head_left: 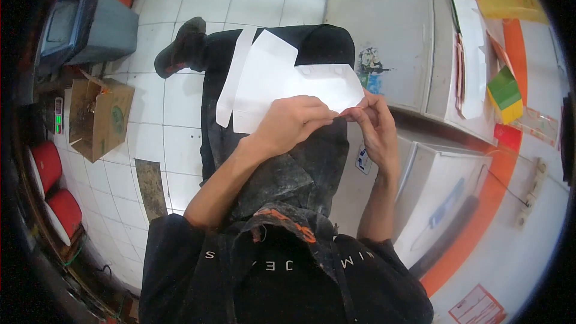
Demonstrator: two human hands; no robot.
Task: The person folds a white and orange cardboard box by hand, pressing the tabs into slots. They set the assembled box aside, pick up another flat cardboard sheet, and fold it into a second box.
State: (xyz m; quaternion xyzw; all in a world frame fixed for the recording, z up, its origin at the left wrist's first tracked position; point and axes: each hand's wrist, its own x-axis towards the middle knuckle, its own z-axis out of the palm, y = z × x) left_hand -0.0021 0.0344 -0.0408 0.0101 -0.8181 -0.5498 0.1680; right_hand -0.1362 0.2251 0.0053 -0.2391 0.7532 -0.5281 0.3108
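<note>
A die-cut cardboard box blank (264, 78), white on the face toward me, lies across my lap, partly folded up at its right end. A strip of red shows at the near right corner, where the card is turned over. My left hand (300, 120) presses and pinches that near edge with fingers closed. Around the right corner, my right hand (376, 123) has thumb and fingers closed on the red-sided flap. Both hands are close together on the same edge. The far left flap stands slightly bent along its crease.
Left on the tiled floor are an open brown carton (102, 117), a grey-blue bin (90, 27) and red-and-white objects (63, 213). A white cabinet (384, 24) stands close on my right, with stacked flat cards (471, 66) and a green-yellow piece (505, 95) beyond.
</note>
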